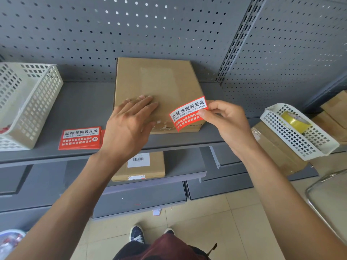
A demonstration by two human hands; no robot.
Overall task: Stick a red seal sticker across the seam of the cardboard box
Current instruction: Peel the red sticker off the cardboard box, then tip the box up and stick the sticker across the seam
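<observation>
A flat brown cardboard box (159, 85) lies on the grey shelf (82, 107), its near edge at the shelf front. My left hand (129, 124) rests flat and open on the box's near left corner. My right hand (227, 121) pinches a red seal sticker (185, 113) with white and black print by its right end. The sticker hangs tilted over the box's near right corner. A stack of the same red stickers (80, 137) lies on the shelf left of the box.
A white mesh basket (24, 102) stands at the shelf's left. At the right, another white basket (298, 132) holds a yellow tape roll (294, 121) and sits on brown boxes. A labelled box (142, 166) lies on the lower shelf. Pegboard backs the shelf.
</observation>
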